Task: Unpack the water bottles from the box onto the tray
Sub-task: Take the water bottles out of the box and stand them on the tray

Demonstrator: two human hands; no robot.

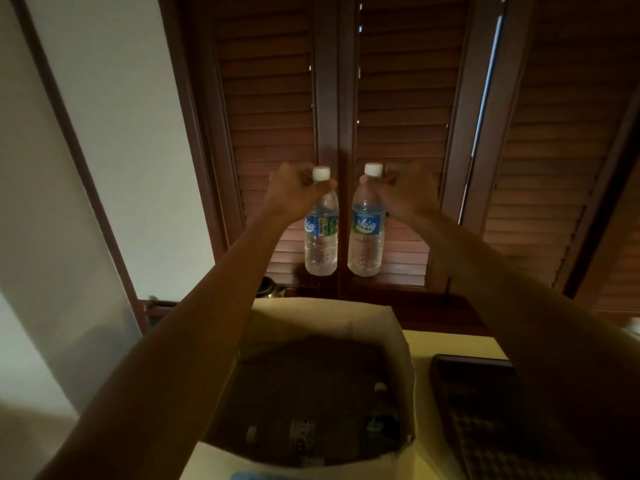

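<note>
Clear plastic bottles up high above the box (398, 327), left hand (294, 192) clenched round left bottle (321, 237) neck, right hand (405, 192) gripping right bottle (367, 237) neck, white caps, blue labels, hanging upright side by side, tray (485, 410) near right.

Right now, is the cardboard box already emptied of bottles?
No, at least two bottles remain inside the open brown cardboard box, dim near its bottom.
</note>
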